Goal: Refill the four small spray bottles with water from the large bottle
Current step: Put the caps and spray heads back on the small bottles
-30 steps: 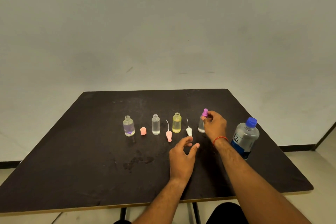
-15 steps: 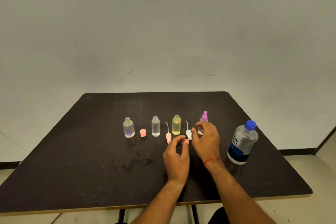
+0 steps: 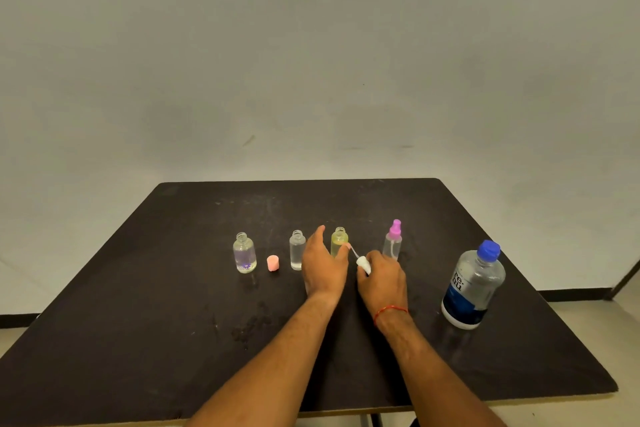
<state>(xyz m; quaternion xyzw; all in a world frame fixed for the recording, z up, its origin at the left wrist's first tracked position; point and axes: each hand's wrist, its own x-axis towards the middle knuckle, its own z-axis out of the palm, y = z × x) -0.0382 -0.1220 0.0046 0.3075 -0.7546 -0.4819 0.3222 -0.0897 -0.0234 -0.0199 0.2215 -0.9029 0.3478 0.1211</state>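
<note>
Tipping looked the chief risk. The left hand (image 3: pixel 323 263) had its fingers nearly straight and spread, holding nothing that I could see. Its thumb was just beside the open yellow bottle (image 3: pixel 339 240), and its other side was close to the open clear bottle (image 3: pixel 297 250). Both bottles stood uncapped with liquid inside, so a careless brush could have knocked one over and wet the counter (image 3: pixel 173 305).

The right hand (image 3: pixel 384 276) had its fingers (image 3: pixel 377 258) curled round the white spray head (image 3: pixel 363 263), which stuck out to the left of them, between the two hands. Its thin dip tube (image 3: pixel 353 251) slanted up and left towards the left thumb and the yellow bottle. Fed in at that slant, I judged, the tube could have caught on the rim, bent, or pushed the light bottle aside. Whether the head was clear of the counter I could not tell.

The bottle with the pink spray head (image 3: pixel 393 243) stood just beyond the right hand, near enough for a knuckle to clip it. The large bottle (image 3: pixel 472 284) stood capped at the right, well apart from both hands.
</note>
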